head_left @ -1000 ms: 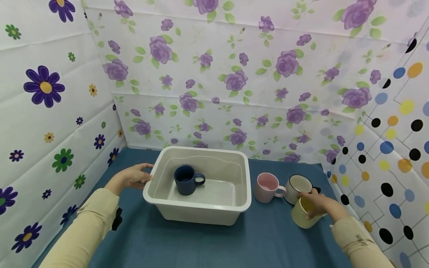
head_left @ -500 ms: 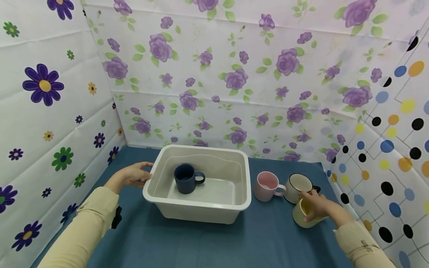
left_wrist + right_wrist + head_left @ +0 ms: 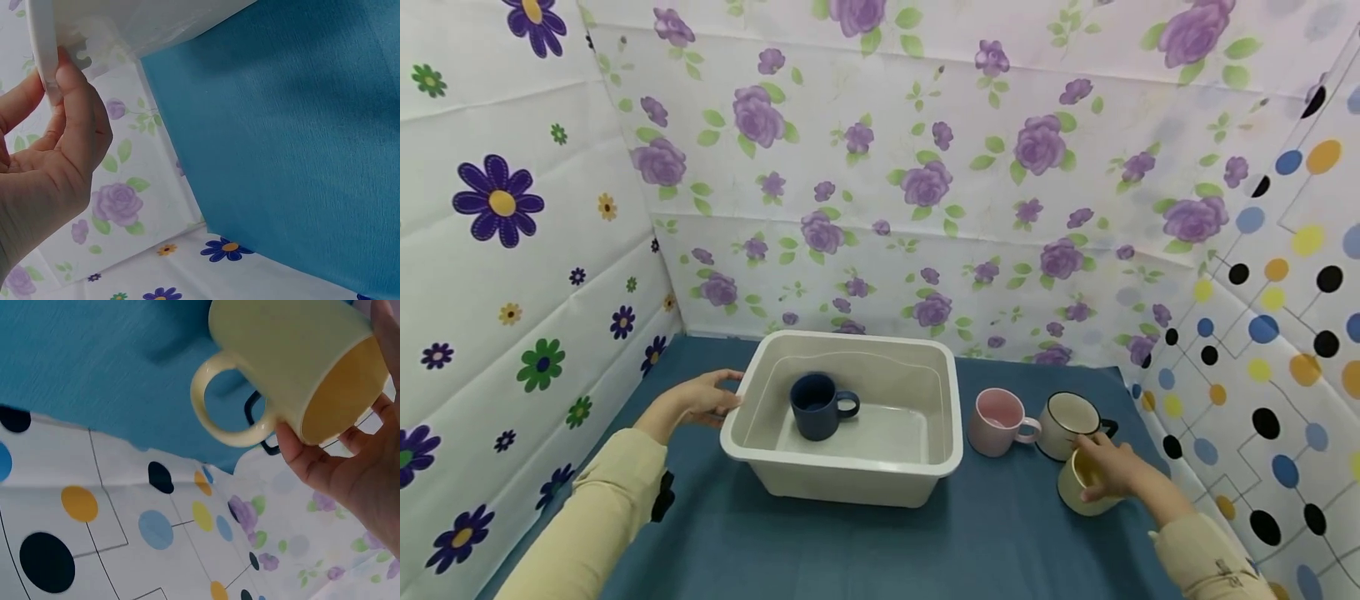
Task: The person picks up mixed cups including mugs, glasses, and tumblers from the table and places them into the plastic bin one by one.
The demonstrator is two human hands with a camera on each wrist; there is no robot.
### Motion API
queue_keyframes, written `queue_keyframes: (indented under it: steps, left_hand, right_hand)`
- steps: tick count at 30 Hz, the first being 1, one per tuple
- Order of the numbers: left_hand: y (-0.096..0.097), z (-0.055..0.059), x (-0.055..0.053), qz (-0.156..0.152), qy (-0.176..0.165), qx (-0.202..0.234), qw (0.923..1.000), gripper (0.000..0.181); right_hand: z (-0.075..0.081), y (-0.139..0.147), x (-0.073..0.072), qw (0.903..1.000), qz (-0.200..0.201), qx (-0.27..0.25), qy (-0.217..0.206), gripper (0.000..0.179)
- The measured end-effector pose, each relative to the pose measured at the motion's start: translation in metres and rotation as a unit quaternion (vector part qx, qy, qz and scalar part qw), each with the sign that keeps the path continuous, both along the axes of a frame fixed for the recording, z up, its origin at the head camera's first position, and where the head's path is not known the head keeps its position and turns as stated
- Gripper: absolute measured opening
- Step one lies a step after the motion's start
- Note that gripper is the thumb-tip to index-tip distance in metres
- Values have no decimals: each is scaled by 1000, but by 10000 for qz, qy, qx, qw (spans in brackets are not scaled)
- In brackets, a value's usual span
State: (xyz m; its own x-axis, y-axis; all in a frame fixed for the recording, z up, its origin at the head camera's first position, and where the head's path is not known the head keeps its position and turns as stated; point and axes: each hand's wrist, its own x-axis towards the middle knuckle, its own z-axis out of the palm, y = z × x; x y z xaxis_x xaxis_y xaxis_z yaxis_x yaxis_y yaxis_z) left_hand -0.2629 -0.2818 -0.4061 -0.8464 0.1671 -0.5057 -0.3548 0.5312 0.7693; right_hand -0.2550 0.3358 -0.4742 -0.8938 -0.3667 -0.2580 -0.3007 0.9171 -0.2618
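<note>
The left hand (image 3: pixel 696 398) is located at the left edge of a rectangular off-white plastic basin (image 3: pixel 838 483). Its fingers are clamped on the basin rim: in the left wrist view, the thumb bears on one side of the rim and the other fingers on the opposite side.

The right hand (image 3: pixel 1108 467) is positioned over a pale yellow cylindrical mug (image 3: pixel 1075 493). Its fingers are clamped on the mug at the rim, with the digits spaced around the opening. The loop handle of this mug is visible in the right wrist view, directly beside one fingertip. Whether the mug base contacts the table (image 3: pixel 812 550), which carries a blue covering, cannot be determined.

A cream mug with a black rim and black handle (image 3: pixel 1058 435) stands upright immediately behind the yellow mug; contact between the two cannot be confirmed. A pink mug (image 3: pixel 992 429) stands upright between the basin and the cream mug, handle to the right.

A dark blue mug (image 3: pixel 812 414) stands upright inside the basin, left of centre, handle to the right.

The rear sheet (image 3: pixel 880 275) is white with purple roses. The right sheet (image 3: pixel 1240 408) carries coloured dots joined by lines.
</note>
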Motion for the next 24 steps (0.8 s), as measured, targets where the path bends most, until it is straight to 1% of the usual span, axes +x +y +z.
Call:
queue_keyframes:
  steps: [2, 4, 7, 9, 12, 16, 19, 24]
  left_hand:
    - [0, 1, 1, 31, 10, 10, 10000, 65]
    - [0, 3, 2, 0, 16, 48, 10000, 65]
    - [2, 3, 4, 38, 11, 93, 9999, 63]
    - [3, 1, 5, 14, 9, 85, 10000, 63]
    - [5, -5, 7, 115, -4, 52, 9999, 63]
    - [8, -8, 5, 207, 23, 35, 9998, 63]
    - [9, -7, 2, 223, 82, 64, 9997, 63]
    - [3, -4, 2, 170, 90, 82, 9998, 63]
  right_hand:
    - [-1, -2, 2, 9998, 12, -10, 223, 72]
    - [-2, -3, 4, 9992, 1, 45, 406, 74]
    - [-5, -1, 6, 9980, -97, 179, 605, 73]
    - [-9, 2, 9, 9973, -204, 267, 657, 72]
    - [-14, 5, 11, 9966, -361, 373, 636, 71]
    - [-19, 9, 15, 9954, -545, 394, 688, 72]
    - [-17, 8, 16, 9937, -600, 381, 866, 72]
    - [-5, -5, 19, 9920, -536, 240, 1115, 67]
